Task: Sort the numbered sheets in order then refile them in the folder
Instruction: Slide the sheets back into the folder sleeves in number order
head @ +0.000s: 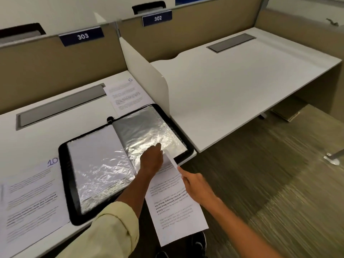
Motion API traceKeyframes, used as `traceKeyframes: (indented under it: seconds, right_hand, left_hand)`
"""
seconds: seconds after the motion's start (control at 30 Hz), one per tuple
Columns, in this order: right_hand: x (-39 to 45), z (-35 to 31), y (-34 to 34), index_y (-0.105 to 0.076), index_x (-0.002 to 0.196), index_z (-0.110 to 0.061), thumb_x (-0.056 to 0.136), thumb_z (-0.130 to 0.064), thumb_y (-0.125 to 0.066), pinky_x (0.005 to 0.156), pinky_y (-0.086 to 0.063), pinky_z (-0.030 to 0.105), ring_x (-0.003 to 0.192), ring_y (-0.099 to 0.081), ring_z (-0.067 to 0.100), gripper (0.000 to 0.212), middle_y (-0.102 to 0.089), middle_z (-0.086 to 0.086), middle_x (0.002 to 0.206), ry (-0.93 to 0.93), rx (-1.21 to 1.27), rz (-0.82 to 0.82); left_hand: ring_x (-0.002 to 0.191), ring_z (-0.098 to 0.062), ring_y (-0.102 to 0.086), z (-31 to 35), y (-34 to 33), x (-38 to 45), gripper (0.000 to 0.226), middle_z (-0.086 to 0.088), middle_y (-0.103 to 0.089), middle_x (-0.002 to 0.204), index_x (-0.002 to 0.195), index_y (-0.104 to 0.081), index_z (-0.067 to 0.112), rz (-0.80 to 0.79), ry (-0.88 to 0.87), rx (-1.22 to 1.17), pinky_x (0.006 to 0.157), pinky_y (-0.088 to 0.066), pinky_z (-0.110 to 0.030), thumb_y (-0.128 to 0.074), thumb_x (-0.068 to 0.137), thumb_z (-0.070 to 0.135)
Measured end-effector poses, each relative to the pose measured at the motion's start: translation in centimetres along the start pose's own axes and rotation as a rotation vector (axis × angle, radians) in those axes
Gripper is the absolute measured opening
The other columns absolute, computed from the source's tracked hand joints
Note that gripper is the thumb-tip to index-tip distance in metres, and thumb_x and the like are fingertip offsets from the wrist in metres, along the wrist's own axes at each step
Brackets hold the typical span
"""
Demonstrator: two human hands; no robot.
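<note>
A: From the head camera, what is lying on the desk [46,138]?

B: A black folder [69,183] is lying open on it, its clear sleeves [149,129] shining under the light. A sheet marked 10 [31,198] is lying just left of the folder, touching its edge. Another sheet marked 6 [126,95] is sitting behind the folder, partly under its far corner.

A: And the hands?

B: The left hand [151,160] is resting on the folder's right-hand sleeve near its front edge, fingers stretched forward and fairly straight, gripping nothing that I can make out. The right hand [195,185] is pinching the right edge of a printed sheet [173,205].

A: Where is that sheet sitting?

B: It is hanging off the front of the desk, in front of the folder. Its top end is reaching the front edge of the right-hand sleeve, just beside the left hand's fingertips. Whether it is entering the sleeve, I cannot tell.
</note>
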State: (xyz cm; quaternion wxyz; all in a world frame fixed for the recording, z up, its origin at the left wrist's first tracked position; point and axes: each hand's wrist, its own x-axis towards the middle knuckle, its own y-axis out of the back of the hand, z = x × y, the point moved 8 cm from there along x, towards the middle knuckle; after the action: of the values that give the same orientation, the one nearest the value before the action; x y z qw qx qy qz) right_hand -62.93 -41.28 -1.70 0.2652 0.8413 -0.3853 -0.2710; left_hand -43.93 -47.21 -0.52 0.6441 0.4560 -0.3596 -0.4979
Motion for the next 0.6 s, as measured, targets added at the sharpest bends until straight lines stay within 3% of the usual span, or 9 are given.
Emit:
traceKeyframes:
  seconds: [0.1,0.33,0.47,0.6]
  right_hand:
    - [0.8,-0.5,0.3,-0.021,0.154,-0.037,0.103,-0.041,-0.046,0.071,-0.062,0.035,0.077,-0.069,0.01,0.057,-0.07,-0.003,0.097,0.019,-0.154,-0.002]
    - [3.2,-1.5,1.5,-0.033,0.152,-0.024,0.103,-0.036,-0.047,0.079,-0.059,0.039,0.087,-0.068,0.018,0.051,-0.07,0.002,0.106,-0.001,-0.315,-0.059]
    - [4.7,-1.6,2.4,-0.055,0.124,-0.025,0.104,-0.033,-0.042,0.079,-0.058,0.04,0.085,-0.065,0.017,0.025,-0.067,0.0,0.099,-0.014,-0.22,-0.089]
    - [6.3,0.3,2.8,-0.063,0.121,-0.026,0.106,-0.024,-0.035,0.084,-0.057,0.039,0.09,-0.065,0.015,0.032,-0.068,0.0,0.105,-0.092,0.017,-0.095]
  left_hand:
    - [0.072,-0.024,-0.053,1.0,1.2,0.5,0.008,-0.006,-0.058,0.083,0.093,-0.054,0.011,0.092,-0.025,-0.082,0.059,-0.037,-0.032,-0.048,0.09,0.005]
    - [0.067,-0.019,-0.051,2.2,2.5,0.0,0.008,-0.002,-0.052,0.08,0.089,-0.055,0.011,0.241,-0.06,-0.153,0.057,-0.048,-0.038,-0.052,0.096,0.014]
    - [0.07,-0.02,-0.052,2.6,2.1,-0.6,0.005,-0.003,-0.054,0.082,0.09,-0.059,0.01,0.272,-0.08,-0.159,0.055,-0.048,-0.038,-0.056,0.094,0.012]
    - [0.078,-0.019,-0.053,2.7,0.9,-1.1,0.006,-0.002,-0.056,0.089,0.096,-0.063,0.013,0.244,-0.083,-0.187,0.058,-0.048,-0.035,-0.059,0.092,0.014]
